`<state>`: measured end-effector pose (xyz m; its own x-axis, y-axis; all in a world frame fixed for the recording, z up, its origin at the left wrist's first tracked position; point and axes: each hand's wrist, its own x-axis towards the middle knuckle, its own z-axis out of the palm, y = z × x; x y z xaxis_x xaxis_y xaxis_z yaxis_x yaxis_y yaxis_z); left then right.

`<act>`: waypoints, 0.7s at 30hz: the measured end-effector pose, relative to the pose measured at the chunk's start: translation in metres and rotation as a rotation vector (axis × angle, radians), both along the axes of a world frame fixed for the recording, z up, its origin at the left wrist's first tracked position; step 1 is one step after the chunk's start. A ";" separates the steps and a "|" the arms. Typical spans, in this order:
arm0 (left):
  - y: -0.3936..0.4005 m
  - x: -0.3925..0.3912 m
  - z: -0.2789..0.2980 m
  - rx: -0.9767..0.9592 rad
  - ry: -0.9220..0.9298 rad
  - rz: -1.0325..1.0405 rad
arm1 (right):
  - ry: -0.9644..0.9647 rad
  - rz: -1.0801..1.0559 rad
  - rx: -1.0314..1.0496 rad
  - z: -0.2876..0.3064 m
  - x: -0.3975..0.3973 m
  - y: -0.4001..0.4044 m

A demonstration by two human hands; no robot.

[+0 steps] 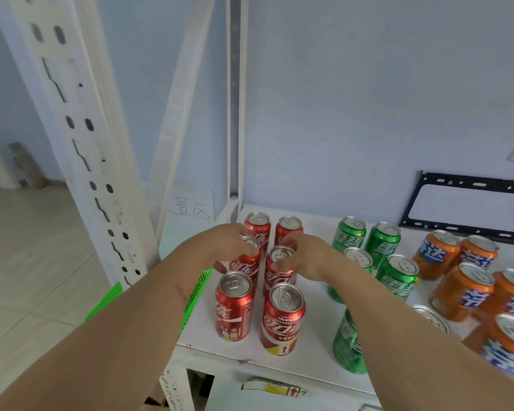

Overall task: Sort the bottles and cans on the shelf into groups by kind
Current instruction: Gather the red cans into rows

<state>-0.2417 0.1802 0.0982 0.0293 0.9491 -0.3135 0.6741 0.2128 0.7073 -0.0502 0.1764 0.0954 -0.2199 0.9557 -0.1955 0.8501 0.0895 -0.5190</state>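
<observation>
Several red cola cans stand in two columns at the left end of the white shelf (pixel 312 295). My left hand (pixel 220 247) grips the middle red can of the left column (pixel 245 264) from its left side. My right hand (pixel 306 256) grips the middle red can of the right column (pixel 279 269) from its right side. Two red cans (pixel 235 307) (pixel 282 318) stand in front, two more (pixel 258 226) (pixel 288 228) behind. Green soda cans (pixel 396 275) are grouped in the middle, my right forearm hiding part of them. Orange soda cans (pixel 460 292) cluster at the right.
A white slotted shelf post (pixel 80 143) rises at the left, another upright (pixel 235 99) at the back corner. A green plastic basket (pixel 196 292) sits just left of the shelf edge, under my left arm. A black metal frame (pixel 469 185) leans on the wall behind the cans.
</observation>
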 end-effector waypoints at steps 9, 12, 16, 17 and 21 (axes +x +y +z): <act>-0.001 0.007 -0.015 0.102 -0.073 0.012 | 0.086 -0.054 0.032 -0.002 0.001 -0.010; -0.020 0.011 -0.015 0.244 -0.047 0.107 | 0.361 -0.194 0.098 0.004 -0.001 -0.037; -0.068 0.008 -0.038 0.397 -0.306 0.234 | 0.608 -0.365 0.253 -0.021 -0.009 -0.092; -0.080 0.006 -0.046 0.395 -0.379 0.232 | 0.637 -0.387 0.270 -0.034 -0.012 -0.105; -0.107 -0.005 -0.070 0.343 -0.476 0.138 | 0.695 -0.456 0.188 -0.088 -0.026 -0.138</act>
<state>-0.2468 0.0731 0.0277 -0.0397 0.9988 0.0281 0.2483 -0.0173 0.9685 -0.0765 0.0380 0.0077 0.1831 0.9830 0.0126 0.3177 -0.0471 -0.9470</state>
